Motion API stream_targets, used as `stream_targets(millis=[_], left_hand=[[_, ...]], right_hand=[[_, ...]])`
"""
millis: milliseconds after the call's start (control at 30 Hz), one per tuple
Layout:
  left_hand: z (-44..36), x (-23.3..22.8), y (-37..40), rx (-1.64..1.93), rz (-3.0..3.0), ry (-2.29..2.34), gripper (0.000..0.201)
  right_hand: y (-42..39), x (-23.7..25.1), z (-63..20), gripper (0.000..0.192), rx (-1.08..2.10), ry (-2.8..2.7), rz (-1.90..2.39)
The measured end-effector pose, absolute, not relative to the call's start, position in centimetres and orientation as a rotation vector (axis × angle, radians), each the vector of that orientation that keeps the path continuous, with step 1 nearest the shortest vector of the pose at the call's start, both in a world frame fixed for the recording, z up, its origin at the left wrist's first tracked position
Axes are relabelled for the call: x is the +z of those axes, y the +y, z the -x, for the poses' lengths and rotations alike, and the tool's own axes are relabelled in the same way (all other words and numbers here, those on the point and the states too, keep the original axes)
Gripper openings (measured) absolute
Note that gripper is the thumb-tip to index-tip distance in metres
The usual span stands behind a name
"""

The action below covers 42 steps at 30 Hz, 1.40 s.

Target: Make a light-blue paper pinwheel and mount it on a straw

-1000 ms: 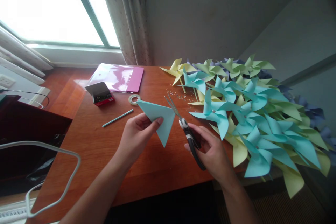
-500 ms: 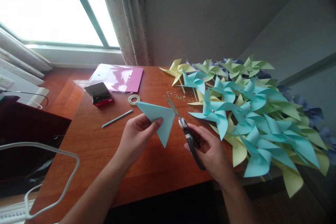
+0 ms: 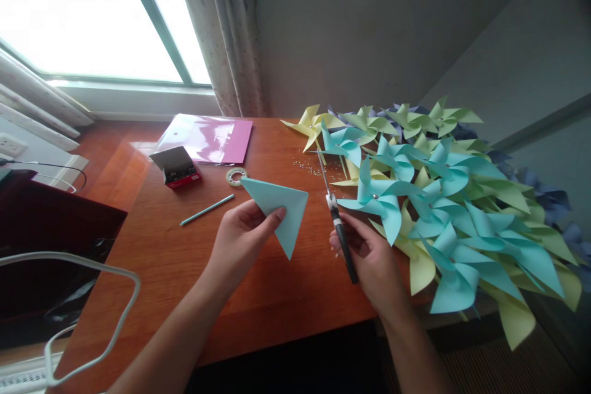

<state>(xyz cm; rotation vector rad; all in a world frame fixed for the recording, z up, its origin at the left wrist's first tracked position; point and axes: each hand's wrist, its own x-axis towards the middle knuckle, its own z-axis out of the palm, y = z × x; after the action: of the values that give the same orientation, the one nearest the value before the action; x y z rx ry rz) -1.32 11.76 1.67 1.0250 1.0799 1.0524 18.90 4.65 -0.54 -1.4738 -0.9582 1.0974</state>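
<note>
My left hand (image 3: 242, 231) pinches a light blue paper folded into a triangle (image 3: 279, 209), held just above the wooden table (image 3: 194, 258). My right hand (image 3: 369, 255) grips black-handled scissors (image 3: 337, 221) by the handles. The blades are closed and point away from me, a short gap to the right of the triangle, not touching it. The blade tips reach towards the paper pinwheels (image 3: 429, 197).
A heap of blue, green, yellow and purple pinwheels covers the table's right side and hangs over its edge. On the left lie a blue straw (image 3: 207, 209), a tape roll (image 3: 236, 176), a small open box (image 3: 176, 166) and a pink folder (image 3: 207, 137). Tiny beads (image 3: 308, 167) are scattered mid-table.
The scissors have swung away from the triangle's edge to the right and their blades have closed. My left hand and the triangle have stayed in place.
</note>
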Motion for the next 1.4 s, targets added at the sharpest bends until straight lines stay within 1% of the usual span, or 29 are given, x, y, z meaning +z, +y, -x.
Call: stream_targets(millis=[100, 300, 400, 567, 733, 900, 1000, 1067, 1167, 1233, 1300, 1400], left_hand=[[1.4, 1.7, 11.8, 1.072, -1.021, 1.083, 0.023], [1.7, 1.3, 11.9, 1.074, -1.019, 1.052, 0.024], [1.8, 1.1, 11.9, 1.068, -1.027, 1.034, 0.025], [1.7, 1.2, 11.8, 1.078, -1.026, 1.023, 0.025], [1.6, 1.4, 11.8, 1.073, -1.028, 0.998, 0.023], [1.7, 1.7, 11.7, 1.076, -1.030, 0.967, 0.020], [1.7, 1.9, 11.7, 1.069, -1.045, 0.968, 0.019], [1.6, 1.9, 11.7, 1.062, -1.051, 0.965, 0.019], [1.3, 1.5, 11.7, 1.023, -1.051, 0.928, 0.019], [1.2, 1.1, 11.6, 0.974, -1.056, 0.878, 0.025], [1.1, 0.6, 11.5, 0.935, -1.070, 0.825, 0.029], [1.2, 0.1, 11.5, 0.916, -1.104, 0.788, 0.030]], right_hand=[[5.3, -0.3, -19.3, 0.044, 0.941, -1.148, 1.575], [5.9, -0.6, -20.0, 0.037, 0.220, -1.638, 1.864], [5.9, -0.8, -19.6, 0.032, 0.048, -1.765, 1.977], [5.9, -0.7, -18.8, 0.031, 0.027, -1.882, 2.135], [6.2, -0.6, -18.5, 0.031, 0.025, -1.946, 2.139], [6.2, -1.0, -18.6, 0.028, -0.021, -1.890, 2.047], [5.9, -0.6, -18.2, 0.027, 0.014, -1.785, 1.839], [5.6, -0.1, -17.5, 0.033, 0.097, -1.733, 1.675], [5.5, 0.2, -16.0, 0.055, 0.250, -1.721, 1.535], [5.6, 0.0, -15.0, 0.068, 0.295, -1.712, 1.514], [5.7, -0.3, -14.3, 0.069, 0.302, -1.677, 1.523], [5.8, -0.7, -14.0, 0.062, 0.369, -1.591, 1.535]])
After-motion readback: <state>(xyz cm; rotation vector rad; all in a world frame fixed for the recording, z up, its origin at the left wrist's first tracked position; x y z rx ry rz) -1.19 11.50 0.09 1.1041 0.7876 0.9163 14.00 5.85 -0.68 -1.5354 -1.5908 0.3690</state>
